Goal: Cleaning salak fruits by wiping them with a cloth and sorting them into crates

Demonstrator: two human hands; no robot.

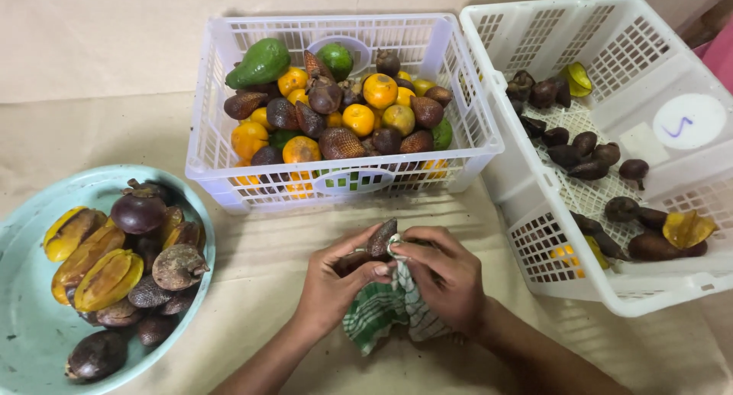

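Note:
My left hand (336,277) and my right hand (445,273) meet at the lower middle of the view. Between their fingertips is a brown scaly snake fruit (382,238), its pointed end up. My right hand also holds a green-and-white checked cloth (382,311), which is bunched under both hands and touches the fruit. The fruit is held just above the brown paper-covered surface (252,250), in front of the middle basket.
A white basket (206,135) behind the hands holds oranges, snake fruits, an avocado and limes. A second white basket (534,204), tilted at the right, holds several dark fruits and yellow pieces. A pale blue bowl (30,319) at the left holds starfruit, mangosteen and snake fruits.

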